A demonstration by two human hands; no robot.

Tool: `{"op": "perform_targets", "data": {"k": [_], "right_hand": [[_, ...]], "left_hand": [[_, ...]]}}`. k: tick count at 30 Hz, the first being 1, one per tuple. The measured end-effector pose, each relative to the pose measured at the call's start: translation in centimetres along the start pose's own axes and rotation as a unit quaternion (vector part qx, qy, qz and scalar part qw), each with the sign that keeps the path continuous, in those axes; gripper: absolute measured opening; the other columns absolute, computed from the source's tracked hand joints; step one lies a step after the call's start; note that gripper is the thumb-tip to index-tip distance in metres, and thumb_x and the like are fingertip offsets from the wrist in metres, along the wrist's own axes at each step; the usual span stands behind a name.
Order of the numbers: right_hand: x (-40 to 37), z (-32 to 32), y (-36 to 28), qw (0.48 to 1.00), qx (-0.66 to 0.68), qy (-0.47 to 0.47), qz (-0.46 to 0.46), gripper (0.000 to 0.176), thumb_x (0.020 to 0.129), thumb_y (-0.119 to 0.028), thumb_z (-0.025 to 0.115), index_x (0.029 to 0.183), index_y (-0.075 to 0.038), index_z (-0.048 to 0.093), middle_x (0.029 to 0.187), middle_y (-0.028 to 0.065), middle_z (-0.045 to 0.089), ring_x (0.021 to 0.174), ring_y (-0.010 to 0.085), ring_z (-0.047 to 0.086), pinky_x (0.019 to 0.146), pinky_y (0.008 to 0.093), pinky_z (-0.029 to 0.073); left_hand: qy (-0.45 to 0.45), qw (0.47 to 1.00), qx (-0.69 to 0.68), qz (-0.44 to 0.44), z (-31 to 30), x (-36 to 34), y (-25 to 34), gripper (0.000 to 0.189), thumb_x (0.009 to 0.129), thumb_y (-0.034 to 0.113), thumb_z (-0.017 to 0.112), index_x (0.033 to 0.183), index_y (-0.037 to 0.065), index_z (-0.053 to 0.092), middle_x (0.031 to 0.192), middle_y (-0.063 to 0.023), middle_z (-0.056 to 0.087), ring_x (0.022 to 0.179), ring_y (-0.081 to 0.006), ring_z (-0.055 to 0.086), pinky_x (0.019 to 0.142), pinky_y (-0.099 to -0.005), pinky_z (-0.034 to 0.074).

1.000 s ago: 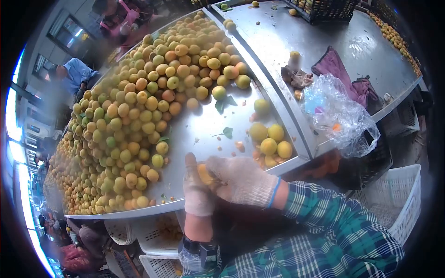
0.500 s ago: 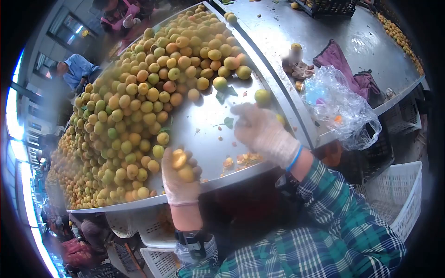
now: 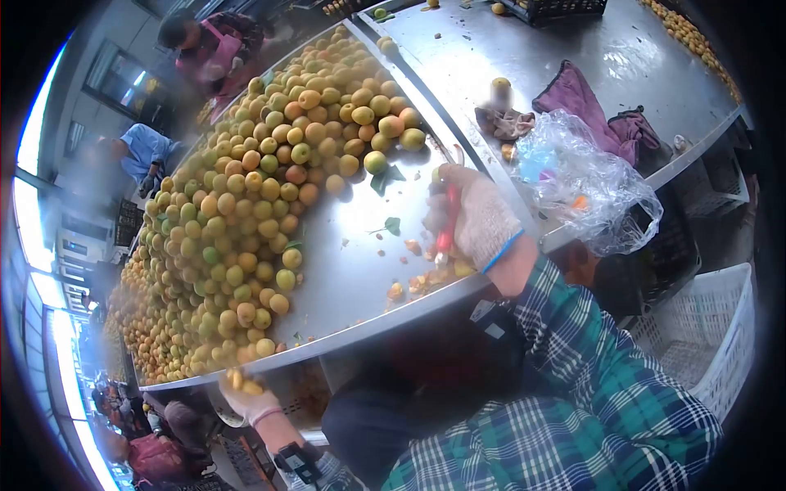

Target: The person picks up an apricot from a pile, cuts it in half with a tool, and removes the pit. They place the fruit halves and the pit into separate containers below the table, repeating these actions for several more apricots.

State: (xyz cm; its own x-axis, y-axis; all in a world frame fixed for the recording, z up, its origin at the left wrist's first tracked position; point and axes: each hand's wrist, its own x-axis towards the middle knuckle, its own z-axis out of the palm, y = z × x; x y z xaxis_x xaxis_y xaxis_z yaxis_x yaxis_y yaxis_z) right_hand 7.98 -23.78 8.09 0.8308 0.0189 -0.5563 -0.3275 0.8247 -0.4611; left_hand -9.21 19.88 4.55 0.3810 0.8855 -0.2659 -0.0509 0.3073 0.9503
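Observation:
My left hand (image 3: 252, 403), in a pale knit glove, is beyond the near table edge at the lower left. Its fingers are curled around yellow apricot pieces (image 3: 244, 382), partly blurred. Over the right part of the metal table, my right hand (image 3: 485, 219), gloved too, grips a red-handled knife (image 3: 448, 222); its blade is hard to make out. A large heap of apricots (image 3: 246, 213) covers the table's left side. Cut fruit scraps (image 3: 422, 282) lie along the near edge beside my right hand, and a green leaf (image 3: 392, 225) lies farther in.
A raised metal divider (image 3: 434, 106) splits the table. Beyond it lie a crumpled plastic bag (image 3: 585, 188) and a purple cloth (image 3: 585, 106). A white basket (image 3: 696, 335) stands at the lower right. A person in pink (image 3: 217, 57) and another in blue (image 3: 146, 151) are across the heap.
My left hand has moved left and down past the table edge with the apricot pieces. My right hand has drawn slightly nearer to me, and the red-handled knife now shows in it.

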Motion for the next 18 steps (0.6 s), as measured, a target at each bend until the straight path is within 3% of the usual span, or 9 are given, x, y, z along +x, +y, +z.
{"op": "perform_targets", "data": {"k": [4, 7, 9, 10, 11, 12, 14, 16, 18], "right_hand": [[0.0, -0.7, -0.5, 0.997, 0.044, -0.043, -0.042, 0.016, 0.091, -0.014, 0.057, 0.093, 0.0, 0.05, 0.077, 0.0107, 0.054, 0.058, 0.0241, 0.054, 0.056, 0.0376, 0.052], [1.2, -1.7, -1.0, 0.987, 0.128, -0.061, -0.073, 0.018, 0.094, -0.017, 0.055, 0.099, 0.0, 0.051, 0.077, 0.0102, 0.055, 0.063, 0.0224, 0.056, 0.057, 0.0397, 0.054], [0.9, -2.0, -1.8, 0.989, 0.121, -0.044, -0.071, 0.019, 0.094, -0.019, 0.056, 0.099, -0.001, 0.052, 0.08, 0.0093, 0.056, 0.065, 0.0218, 0.057, 0.059, 0.0409, 0.054], [0.7, -2.0, -2.2, 0.991, 0.11, -0.032, -0.064, 0.02, 0.093, -0.021, 0.056, 0.099, -0.003, 0.054, 0.082, 0.0083, 0.057, 0.066, 0.0212, 0.059, 0.062, 0.0421, 0.054], [-0.1, -1.7, -2.5, 0.988, 0.12, -0.025, -0.09, 0.02, 0.092, -0.026, 0.06, 0.098, -0.006, 0.056, 0.082, 0.0062, 0.057, 0.062, 0.0197, 0.059, 0.055, 0.0378, 0.054], [-0.6, -1.5, -2.8, 0.988, 0.122, -0.022, -0.094, 0.02, 0.092, -0.026, 0.06, 0.098, -0.006, 0.056, 0.082, 0.0062, 0.057, 0.062, 0.0197, 0.059, 0.055, 0.0378, 0.054], [-1.0, -1.1, -3.6, 0.99, 0.087, 0.031, -0.109, 0.022, 0.092, -0.03, 0.061, 0.099, -0.01, 0.056, 0.082, 0.0047, 0.057, 0.062, 0.0177, 0.059, 0.05, 0.0327, 0.053], [-1.7, -0.5, -4.2, 0.988, 0.089, 0.047, -0.114, 0.026, 0.092, -0.033, 0.063, 0.102, -0.01, 0.055, 0.082, 0.0047, 0.057, 0.061, 0.0162, 0.058, 0.045, 0.0299, 0.05], [-1.6, -0.3, -4.8, 0.99, 0.069, 0.063, -0.108, 0.029, 0.091, -0.035, 0.063, 0.103, -0.01, 0.054, 0.081, 0.0048, 0.057, 0.058, 0.0161, 0.056, 0.043, 0.0294, 0.048]], "left_hand": [[0.02, 0.997, 0.043, -0.054, -8.4, 6.0, -3.0, 0.025, 0.089, 0.039, 0.053, 0.083, 0.015, 0.054, 0.064, -0.0011, 0.05, 0.053, -0.0147, 0.047, 0.047, -0.0282, 0.037], [0.022, 0.971, 0.176, -0.158, -11.4, 10.8, -6.2, 0.029, 0.088, 0.04, 0.055, 0.094, 0.012, 0.06, 0.078, -0.0047, 0.058, 0.066, -0.0201, 0.056, 0.055, -0.0348, 0.046], [0.035, 0.983, 0.155, -0.09, -10.7, 12.3, -7.3, 0.036, 0.09, 0.034, 0.055, 0.11, 0.005, 0.061, 0.101, -0.0095, 0.062, 0.09, -0.0235, 0.06, 0.074, -0.0394, 0.051], [0.029, 0.983, 0.158, -0.09, -9.3, 12.0, -7.0, 0.036, 0.09, 0.034, 0.055, 0.11, 0.005, 0.061, 0.101, -0.0095, 0.062, 0.09, -0.0235, 0.06, 0.074, -0.0394, 0.051], [0.007, 0.982, 0.188, 0.035, -6.2, 10.1, -5.7, 0.038, 0.092, 0.03, 0.054, 0.115, 0.002, 0.059, 0.109, -0.0102, 0.06, 0.098, -0.0228, 0.057, 0.083, -0.0379, 0.049], [-0.014, 0.964, 0.214, 0.159, -2.7, 7.5, -4.2, 0.04, 0.093, 0.026, 0.053, 0.121, -0.002, 0.057, 0.117, -0.0108, 0.058, 0.107, -0.0221, 0.055, 0.092, -0.0365, 0.046], [-0.063, 0.967, 0.16, 0.188, 8.3, -4.5, -0.3, 0.035, 0.096, 0.018, 0.05, 0.12, -0.007, 0.056, 0.119, -0.0117, 0.059, 0.108, -0.0219, 0.055, 0.098, -0.0329, 0.042], [-0.212, 0.834, 0.337, 0.383, 12.4, -3.0, 0.3, 0.035, 0.097, 0.016, 0.05, 0.123, -0.008, 0.055, 0.122, -0.0132, 0.058, 0.112, -0.0223, 0.054, 0.099, -0.0318, 0.042], [-0.324, 0.808, 0.303, 0.387, 18.2, -3.8, -1.0, 0.036, 0.097, 0.014, 0.052, 0.125, -0.008, 0.054, 0.126, -0.0141, 0.057, 0.115, -0.0218, 0.053, 0.1, -0.0315, 0.042]]}}
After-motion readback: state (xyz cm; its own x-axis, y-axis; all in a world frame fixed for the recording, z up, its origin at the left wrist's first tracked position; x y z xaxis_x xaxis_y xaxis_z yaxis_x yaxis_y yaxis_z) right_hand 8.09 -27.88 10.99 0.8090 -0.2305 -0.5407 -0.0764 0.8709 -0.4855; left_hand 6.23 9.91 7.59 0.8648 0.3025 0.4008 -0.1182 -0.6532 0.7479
